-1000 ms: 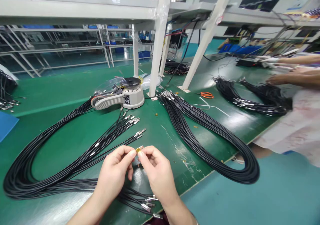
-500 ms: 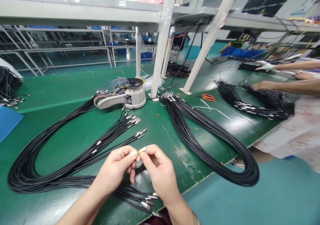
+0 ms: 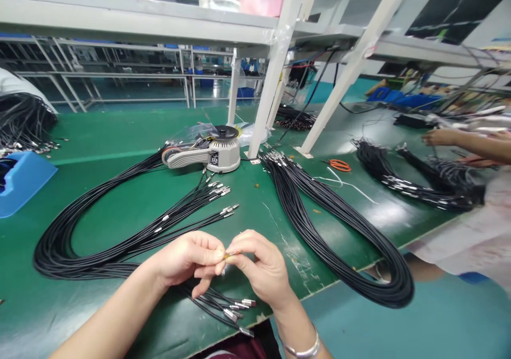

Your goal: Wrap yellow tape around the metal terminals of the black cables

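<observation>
My left hand and my right hand meet over the front of the green table, both closed in a pinch. Between their fingertips is a small cable connector with amber tape on it, mostly covered by the fingers. Below the hands, several metal-ended black cables lie near the table edge. To the left curves a looped bundle of black cables. A second cable bundle is looped to the right of my hands.
Behind the left bundle stands a grey tape dispenser. Orange-handled scissors lie past the right bundle. White shelf posts rise from the table. A blue bin is at left. At right, a co-worker's hand is above more cables.
The view has shifted, bringing more of the blue bin in at left. My fingers have turned the connector, and its silvery end shows less. The co-worker's hands have moved.
</observation>
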The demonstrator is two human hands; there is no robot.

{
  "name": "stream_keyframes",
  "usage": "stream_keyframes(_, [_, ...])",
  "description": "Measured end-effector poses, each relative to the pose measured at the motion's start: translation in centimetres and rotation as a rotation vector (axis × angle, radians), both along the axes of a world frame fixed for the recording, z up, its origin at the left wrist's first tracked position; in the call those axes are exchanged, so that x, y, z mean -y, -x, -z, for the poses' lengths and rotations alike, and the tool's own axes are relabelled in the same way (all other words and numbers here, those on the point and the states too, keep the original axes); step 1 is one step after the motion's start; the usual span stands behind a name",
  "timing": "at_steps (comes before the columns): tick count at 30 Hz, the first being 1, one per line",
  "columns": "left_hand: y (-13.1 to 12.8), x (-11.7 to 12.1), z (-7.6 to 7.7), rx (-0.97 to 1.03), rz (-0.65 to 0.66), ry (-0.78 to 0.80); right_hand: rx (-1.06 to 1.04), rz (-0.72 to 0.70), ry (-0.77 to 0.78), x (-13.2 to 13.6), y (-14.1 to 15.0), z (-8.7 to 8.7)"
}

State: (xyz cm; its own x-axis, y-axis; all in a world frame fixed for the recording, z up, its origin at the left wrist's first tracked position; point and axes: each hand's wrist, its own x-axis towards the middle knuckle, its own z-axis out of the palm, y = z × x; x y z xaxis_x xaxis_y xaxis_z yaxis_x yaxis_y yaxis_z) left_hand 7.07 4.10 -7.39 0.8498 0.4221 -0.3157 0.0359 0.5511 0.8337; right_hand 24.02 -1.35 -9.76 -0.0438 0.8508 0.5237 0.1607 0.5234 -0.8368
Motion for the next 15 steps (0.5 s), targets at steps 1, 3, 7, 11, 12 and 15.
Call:
stream_keyframes(1, [-0.1, 0.1, -0.2, -0.024, -0.016, -0.062, 0.005, -0.009, 0.044, 0.1, -0.3, -0.2])
stream_keyframes(3, [-0.3, 0.5, -0.7, -0.124, -0.072, -0.258, -0.016, -0.022, 0.154, 0.4, -1.1, -0.7])
stream_keyframes(7, [-0.9, 1.8, -1.9, -0.357, -0.181, -0.6, -0.062, 0.036, 0.34, 1.1, -1.9, -1.6])
stream_keyframes(11, [-1.4, 2.7, -2.4, -0.402, -0.185, -0.746, -0.043, 0.082, 0.405, 1.6, -1.7, -1.8])
stream_keyframes(12, [-1.5, 2.8, -2.3, -0.401, -0.181, -0.788, -0.039, 0.088, 0.403, 1.7, -1.6, -1.7])
stream_keyframes(15, [-1.8, 2.9, -1.9, -0.405, -0.189, -0.931, -0.005, 0.102, 0.388, 2.0, -1.6, -1.7])
